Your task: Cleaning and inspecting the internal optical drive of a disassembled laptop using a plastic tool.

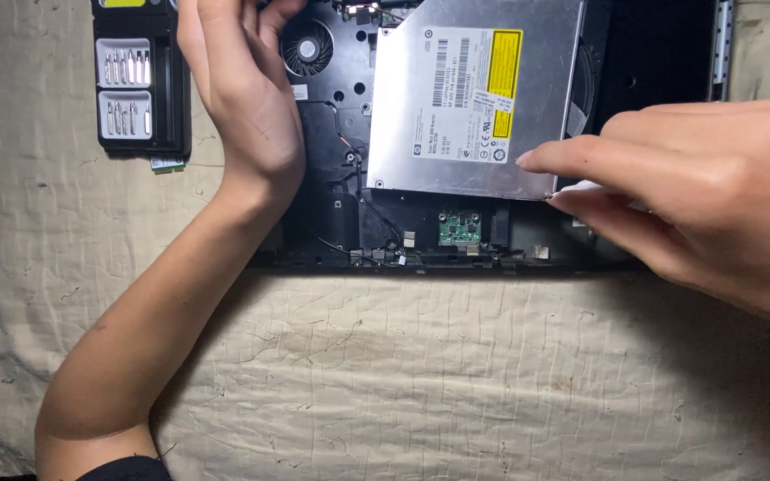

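On a cream quilted cloth (403,374), an opened black laptop chassis (331,151) with fan (307,48) exposed, and seated in it a silver optical drive (465,98) bearing a white and yellow label. At the chassis's left, left hand (242,98) laid flat with fingers extended and nothing gripped; at the drive's lower right corner, right hand (697,196) pinched tight on a thin white-handled tool (581,189), tip touching the corner. Possibly a slip of that tip toward the small green circuit board (459,229) just below, or a tiny screw lost in the cloth's folds; black bit case (140,76) lying apart at upper left.
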